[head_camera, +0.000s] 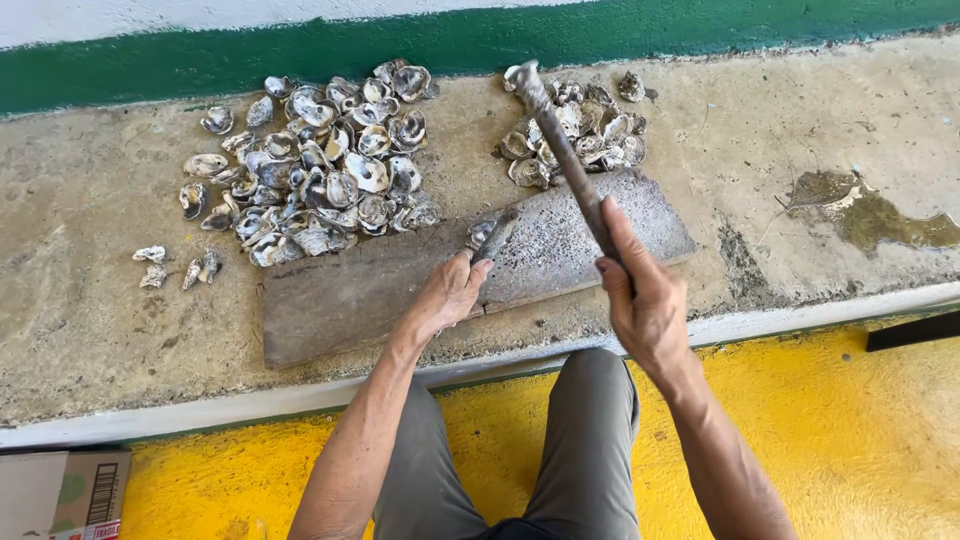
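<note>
Two hands at work over a rough, stained concrete worktop (800, 110), and both are busy! The left hand (450, 295) pins a grey, crusted oyster shell (492, 236) down onto a long, flat, weathered grey slab (370, 290). Its fingers (478, 270) are curled narrow around the near end of that shell, and the shell pokes out beyond the fingertips, angled up and away. The right hand (640, 295) sits just beside it, fingers wrapped tight around the lower end of a long, rusty, encrusted metal bar (565, 150). The bar runs diagonally up and away from the fist, its knobbed tip raised over the far side of the worktop, well above the pinned shell. So the shell lies left of and slightly beyond the right fist, right at the left fingertips.

Beyond the left fingers, a big heap of opened grey-white oyster shells (320, 165) spreads out. Beyond the right fingers, behind the bar, sits a smaller pile of shells (585, 135). A few loose shells (175, 265) lie well off to the left. Below, grey trousers (590, 440) over a yellow floor (850, 430).
</note>
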